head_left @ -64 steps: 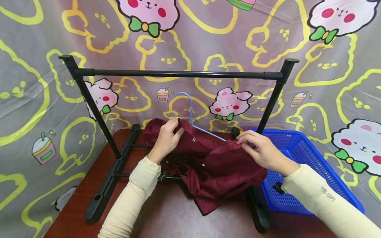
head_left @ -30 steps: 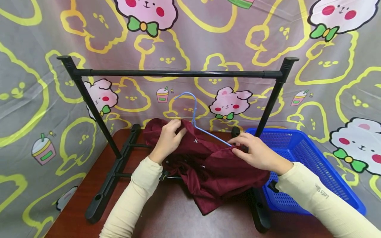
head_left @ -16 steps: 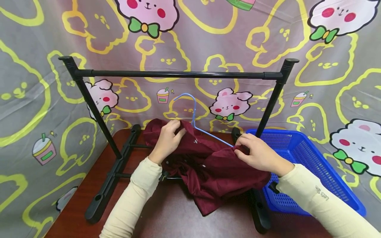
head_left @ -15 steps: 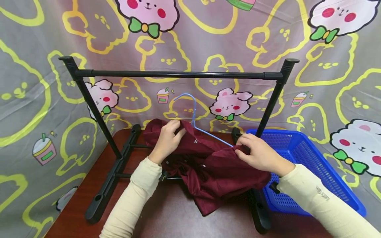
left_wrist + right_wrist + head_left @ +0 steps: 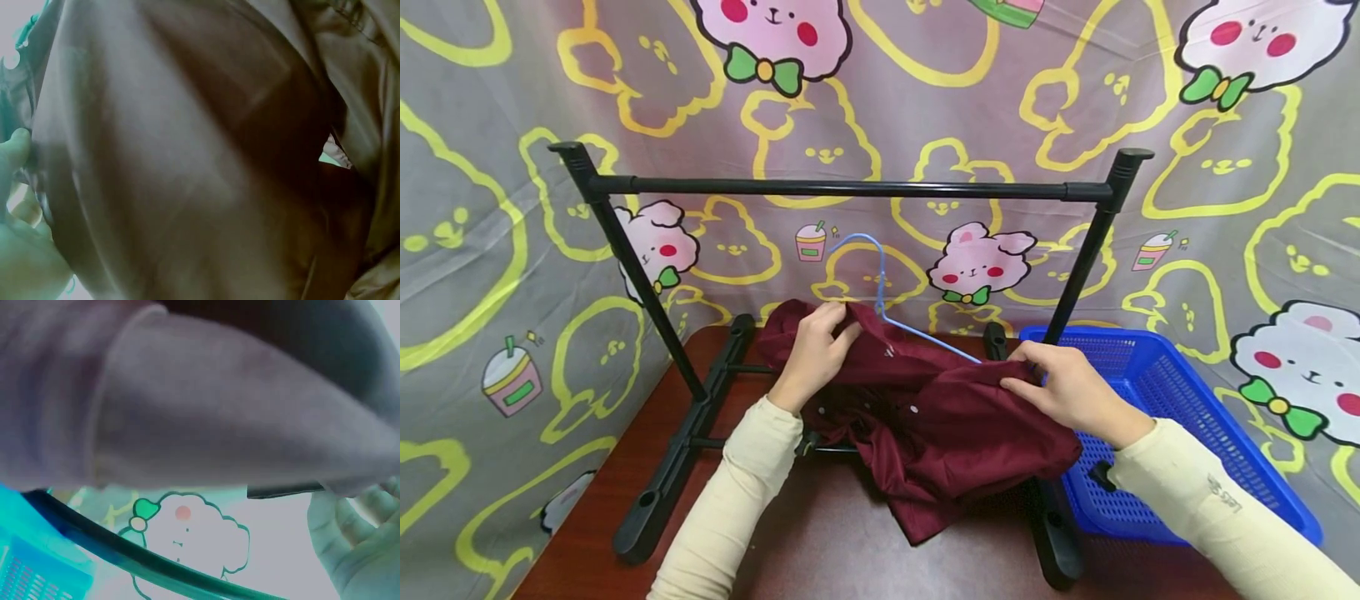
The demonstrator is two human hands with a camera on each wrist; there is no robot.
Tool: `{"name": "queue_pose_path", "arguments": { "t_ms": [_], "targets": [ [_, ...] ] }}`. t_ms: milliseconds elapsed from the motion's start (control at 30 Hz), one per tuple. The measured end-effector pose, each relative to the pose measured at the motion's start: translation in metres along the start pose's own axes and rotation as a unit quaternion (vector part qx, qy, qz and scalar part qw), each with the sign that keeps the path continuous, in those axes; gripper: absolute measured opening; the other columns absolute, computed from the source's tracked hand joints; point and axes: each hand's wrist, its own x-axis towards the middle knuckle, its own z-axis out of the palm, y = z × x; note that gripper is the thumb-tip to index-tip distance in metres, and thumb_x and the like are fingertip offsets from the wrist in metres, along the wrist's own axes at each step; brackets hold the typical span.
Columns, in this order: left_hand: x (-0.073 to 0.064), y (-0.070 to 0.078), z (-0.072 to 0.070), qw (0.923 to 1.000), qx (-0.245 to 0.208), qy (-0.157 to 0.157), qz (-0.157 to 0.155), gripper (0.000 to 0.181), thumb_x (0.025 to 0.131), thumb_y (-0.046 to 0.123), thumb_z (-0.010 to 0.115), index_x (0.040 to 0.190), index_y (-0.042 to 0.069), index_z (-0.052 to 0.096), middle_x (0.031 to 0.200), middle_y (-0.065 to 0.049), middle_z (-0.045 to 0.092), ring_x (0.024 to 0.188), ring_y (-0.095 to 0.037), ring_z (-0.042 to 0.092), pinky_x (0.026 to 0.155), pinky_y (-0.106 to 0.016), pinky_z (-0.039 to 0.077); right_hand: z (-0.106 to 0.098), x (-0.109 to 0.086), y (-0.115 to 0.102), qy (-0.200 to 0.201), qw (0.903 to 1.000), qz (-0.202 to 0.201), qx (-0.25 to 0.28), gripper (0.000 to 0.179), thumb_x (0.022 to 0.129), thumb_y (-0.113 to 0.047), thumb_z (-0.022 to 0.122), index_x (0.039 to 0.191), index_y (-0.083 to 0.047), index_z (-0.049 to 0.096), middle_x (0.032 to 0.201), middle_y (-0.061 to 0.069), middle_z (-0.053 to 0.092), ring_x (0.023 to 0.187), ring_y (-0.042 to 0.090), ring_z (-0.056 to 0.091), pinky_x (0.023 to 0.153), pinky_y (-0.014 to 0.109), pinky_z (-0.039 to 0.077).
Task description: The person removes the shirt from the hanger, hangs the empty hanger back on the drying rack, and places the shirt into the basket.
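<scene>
L hand (image 5: 816,354) pinches shirt (image 5: 970,425) edge, R hand (image 5: 1063,387) pinches its other side, shirt slung btwn them below rack bar (image 5: 850,187); hanger (image 5: 932,339) arm slopes down twd R hand, hook (image 5: 882,271) nearer L.

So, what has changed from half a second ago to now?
The left hand eased slightly left and the right hand slightly right, both holding the maroon buttoned cloth garment. The thin blue hanger also shifted slightly left. The black tubular rack and blue perforated plastic basket stayed put.
</scene>
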Motion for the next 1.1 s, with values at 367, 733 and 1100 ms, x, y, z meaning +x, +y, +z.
{"name": "queue_pose_path", "arguments": {
  "t_ms": [367, 733, 1100],
  "targets": [
    [-0.0015, -0.0002, -0.0023, 1.0000, 0.000, -0.002, -0.010, 0.007, 0.081, -0.002, 0.068, 0.087, 0.000, 0.065, 0.094, -0.013, 0.065, 0.090, -0.026, 0.061, 0.079, -0.039, 0.046, 0.0015, -0.0070, 0.0065, 0.001, 0.9999, -0.012, 0.001, 0.030, 0.068, -0.004, 0.083, 0.083, -0.014, 0.059, 0.077, -0.009, 0.063, 0.065, 0.002, 0.054, 0.056, 0.022, 0.045],
    [0.0026, 0.0034, -0.0042, 0.9982, -0.033, -0.040, -0.029, 0.015, 0.086, 0.001, 0.063, 0.100, 0.002, 0.066, 0.100, -0.011, 0.062, 0.095, -0.023, 0.058, 0.085, -0.037, 0.043, 0.0000, 0.0012, 0.0059, -0.010, 0.9942, -0.104, 0.026, 0.028, 0.071, 0.001, 0.078, 0.092, -0.013, 0.066, 0.085, -0.007, 0.057, 0.071, 0.004, 0.051, 0.064, 0.021, 0.042],
    [0.0028, 0.0086, -0.0072, 0.9898, -0.095, -0.095, -0.048, 0.024, 0.088, 0.006, 0.065, 0.111, 0.003, 0.057, 0.111, -0.012, 0.059, 0.108, -0.023, 0.053, 0.092, -0.039, 0.040, 0.0003, 0.0011, 0.0068, 0.026, 0.9940, -0.099, 0.038, 0.030, 0.071, 0.006, 0.075, 0.094, -0.012, 0.073, 0.082, -0.008, 0.059, 0.067, 0.003, 0.050, 0.059, 0.018, 0.040]
  ]
}}
